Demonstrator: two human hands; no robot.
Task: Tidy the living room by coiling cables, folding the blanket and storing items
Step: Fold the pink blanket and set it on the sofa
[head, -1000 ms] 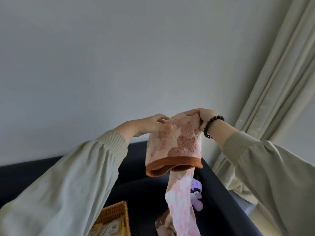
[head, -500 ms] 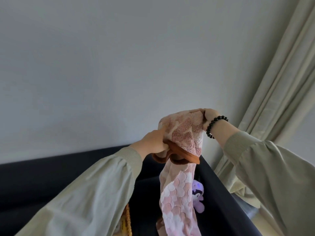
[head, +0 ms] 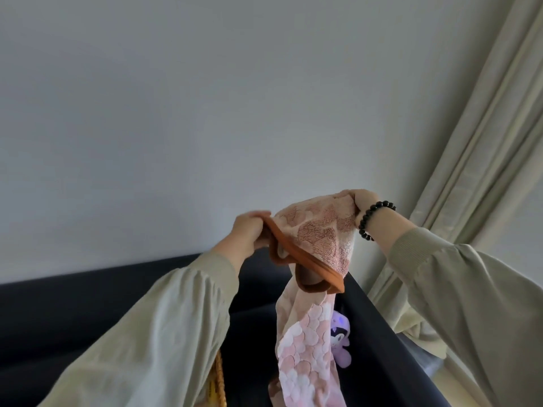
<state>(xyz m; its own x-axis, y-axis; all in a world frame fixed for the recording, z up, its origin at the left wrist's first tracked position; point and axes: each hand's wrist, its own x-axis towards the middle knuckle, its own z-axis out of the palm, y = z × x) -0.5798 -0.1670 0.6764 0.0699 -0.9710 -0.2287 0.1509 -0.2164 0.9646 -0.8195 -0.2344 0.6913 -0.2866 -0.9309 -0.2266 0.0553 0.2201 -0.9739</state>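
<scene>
A pink blanket (head: 318, 233) with a scale pattern and a brown hem hangs in the air in front of me above the dark sofa. My left hand (head: 248, 230) pinches the brown hem at its left end. My right hand (head: 364, 201), with a black bead bracelet on the wrist, grips the blanket's upper corner a little higher. Between the hands the cloth is bunched, and a long strip drops down past the bottom of the view.
A dark navy sofa (head: 88, 304) runs along the grey wall. A purple plush toy (head: 340, 339) sits in its right corner behind the hanging cloth. A sliver of a wicker basket (head: 219, 383) shows under my left sleeve. Beige curtains (head: 476, 136) hang at the right.
My left hand dropped from the blanket's top to the brown hem, took hold of it and drew it up and to the left. My right hand stayed at the top corner.
</scene>
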